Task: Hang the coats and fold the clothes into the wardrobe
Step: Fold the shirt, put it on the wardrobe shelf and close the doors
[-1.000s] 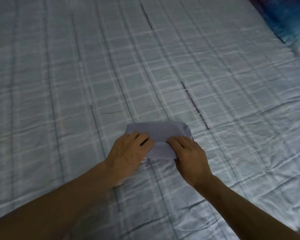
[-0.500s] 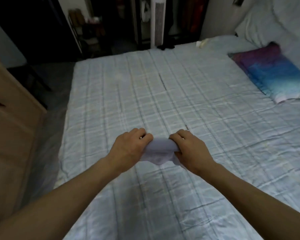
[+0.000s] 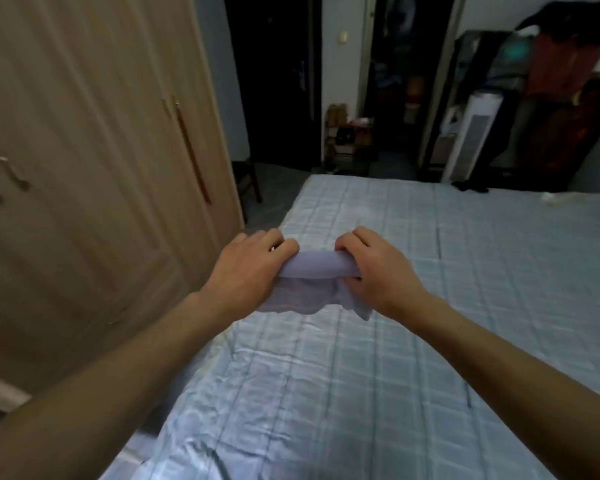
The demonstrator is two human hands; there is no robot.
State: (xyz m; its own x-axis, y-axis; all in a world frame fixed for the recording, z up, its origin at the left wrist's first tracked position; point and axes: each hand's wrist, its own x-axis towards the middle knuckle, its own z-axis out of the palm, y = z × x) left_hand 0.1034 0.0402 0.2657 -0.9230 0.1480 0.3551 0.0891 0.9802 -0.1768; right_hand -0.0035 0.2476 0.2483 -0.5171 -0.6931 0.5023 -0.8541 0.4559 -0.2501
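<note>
A small folded pale lilac garment (image 3: 310,282) hangs in the air above the left edge of the bed (image 3: 430,341). My left hand (image 3: 246,271) grips its left end and my right hand (image 3: 378,271) grips its right end, both with fingers curled over the top fold. Loose edges of the cloth droop below my hands. The light wooden wardrobe (image 3: 84,168) stands at the left with its doors shut, close to my left forearm.
A narrow strip of floor runs between wardrobe and bed. Beyond the bed's foot are a dark doorway (image 3: 274,81), a cluttered low shelf (image 3: 347,136), a white tower fan (image 3: 465,133) and a dark rack with hanging clothes (image 3: 551,98).
Both hands lifted the folded garment off the bed and carried it left. My view swung up and left, from the bed surface to the wardrobe and the room's far end.
</note>
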